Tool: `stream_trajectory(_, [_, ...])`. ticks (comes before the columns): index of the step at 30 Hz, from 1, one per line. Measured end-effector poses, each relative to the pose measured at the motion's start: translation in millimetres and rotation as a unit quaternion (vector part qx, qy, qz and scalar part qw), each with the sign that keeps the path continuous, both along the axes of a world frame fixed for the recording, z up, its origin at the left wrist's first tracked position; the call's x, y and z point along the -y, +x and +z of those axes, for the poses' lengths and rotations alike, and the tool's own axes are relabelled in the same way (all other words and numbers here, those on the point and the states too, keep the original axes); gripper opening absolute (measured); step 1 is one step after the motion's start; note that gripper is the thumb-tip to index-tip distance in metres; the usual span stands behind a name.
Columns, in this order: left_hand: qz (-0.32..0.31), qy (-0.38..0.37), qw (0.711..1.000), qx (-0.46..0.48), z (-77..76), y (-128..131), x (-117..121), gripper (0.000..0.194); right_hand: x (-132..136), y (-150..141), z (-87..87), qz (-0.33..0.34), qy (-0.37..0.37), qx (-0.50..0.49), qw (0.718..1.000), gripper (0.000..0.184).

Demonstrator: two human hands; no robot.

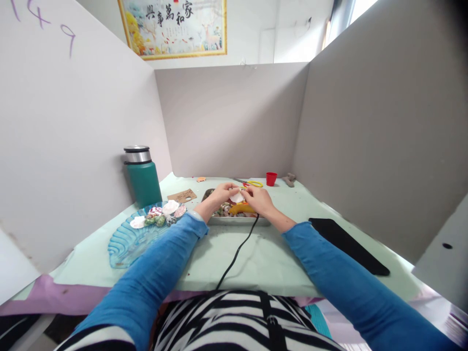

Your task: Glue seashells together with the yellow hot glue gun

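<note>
Over a metal tray (234,221) of small mixed shells, both hands meet around a white seashell (237,197). My left hand (221,195) pinches its left side between closed fingers. On the other side, the fingers of my right hand (259,200) are closed at the shell's right edge; whether they hold something small as well is hidden. Just below the hands, a yellow glue gun (241,208) lies in the tray on the shells. Its black cord (238,249) runs over the tray's front rim towards my body.
A blue glass plate (124,246) carries several shells at left, by a green bottle (142,183). Behind the tray are scissors (255,184), a red cup (271,179) and grey pieces (288,179). Brown cardboard (183,196) lies left, a black mat (347,244) right. Panels enclose the table.
</note>
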State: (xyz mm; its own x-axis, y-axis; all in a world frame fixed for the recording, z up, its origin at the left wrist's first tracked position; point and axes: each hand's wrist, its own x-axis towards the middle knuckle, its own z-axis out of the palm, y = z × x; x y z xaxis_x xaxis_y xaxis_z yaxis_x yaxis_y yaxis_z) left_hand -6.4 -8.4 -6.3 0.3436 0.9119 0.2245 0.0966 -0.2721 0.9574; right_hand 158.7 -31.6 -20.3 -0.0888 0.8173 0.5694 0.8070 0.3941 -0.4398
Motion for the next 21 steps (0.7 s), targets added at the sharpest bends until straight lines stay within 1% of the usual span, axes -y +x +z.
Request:
stream_trajectory(10, [0.02, 0.009, 1.0, 0.002, -0.9, -0.3, -1.8, 0.023, 5.1, -1.9, 1.8, 0.009, -0.014, 0.025, 1.0, 0.038])
stream_trajectory(21, [-0.026, 0.013, 1.0, 0.009, -0.7, -1.8, -1.0, 0.034, 1.4, 0.4, -0.8, 0.001, 0.011, -0.002, 1.0, 0.034])
